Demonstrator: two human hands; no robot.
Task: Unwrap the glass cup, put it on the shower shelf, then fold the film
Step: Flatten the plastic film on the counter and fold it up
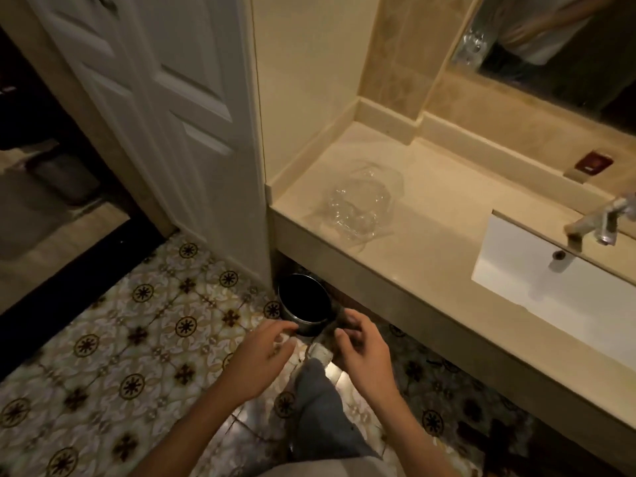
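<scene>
— What is the person wearing?

— Both forearms are bare right down to the left hand (260, 356) and the right hand (358, 352); no sleeve reaches the wrists, and I see no watch or ring.

— And lower down?

— Grey-blue trousers (320, 404) cover one leg between the arms, the cloth creased at the knee. At the near edge a strip of pale, light-coloured top (330, 468) shows.

— Footwear?

— A pale shoe or slipper tip (321, 352) beyond the trouser leg, too blurred to say which.
</scene>
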